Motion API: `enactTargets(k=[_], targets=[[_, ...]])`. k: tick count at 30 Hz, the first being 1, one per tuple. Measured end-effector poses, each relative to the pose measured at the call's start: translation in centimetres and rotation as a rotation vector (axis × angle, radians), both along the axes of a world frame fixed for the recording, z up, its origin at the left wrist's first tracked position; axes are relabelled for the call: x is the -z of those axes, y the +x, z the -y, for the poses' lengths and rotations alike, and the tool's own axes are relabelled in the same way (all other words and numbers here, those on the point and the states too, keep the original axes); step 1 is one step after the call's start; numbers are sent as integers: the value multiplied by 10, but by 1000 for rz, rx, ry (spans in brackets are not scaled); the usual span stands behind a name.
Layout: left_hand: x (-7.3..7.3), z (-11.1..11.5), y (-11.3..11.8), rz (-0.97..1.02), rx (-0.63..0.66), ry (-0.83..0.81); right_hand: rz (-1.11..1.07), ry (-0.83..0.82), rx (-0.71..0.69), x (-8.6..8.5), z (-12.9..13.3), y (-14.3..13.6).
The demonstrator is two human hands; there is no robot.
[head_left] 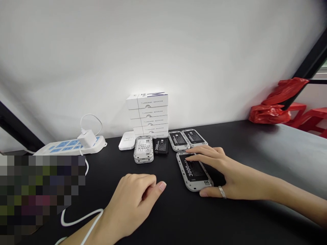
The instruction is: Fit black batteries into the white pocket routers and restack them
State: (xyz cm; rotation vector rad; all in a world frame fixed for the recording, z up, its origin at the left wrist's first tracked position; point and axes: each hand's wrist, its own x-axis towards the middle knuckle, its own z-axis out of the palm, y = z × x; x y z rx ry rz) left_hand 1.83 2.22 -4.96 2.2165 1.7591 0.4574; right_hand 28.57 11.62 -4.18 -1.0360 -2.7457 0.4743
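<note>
My right hand (231, 175) reaches over a pocket Wi-Fi device (196, 186) lying flat on the table, its cover off and a black 3000mAh battery (192, 172) in it. The fingers are spread, with fingertips over its far end and the thumb by its near right corner. Empty, my left hand (136, 200) rests to the left, fingers curled and thumb out. Behind are two more open devices with batteries (178, 141) (195, 136), a loose black battery (161, 146), and a small stack of devices (143, 149) without a battery on top.
Several white boxes (153, 110) are stacked against the wall. Left of them lie stacked white covers (127, 141) and a power strip (66, 146) with a plugged charger (87, 138). A white cable (81, 215) crosses my left forearm. Red bags (270, 114) and red stools (315, 117) are right.
</note>
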Motion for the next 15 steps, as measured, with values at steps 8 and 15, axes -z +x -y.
enactTargets(k=[8,15], targets=[[-1,0,1,2,-7,1,39,29,27,4,-2,0],[-2,0,2,9,3,7,-23,44,-42,-4,0,-2]])
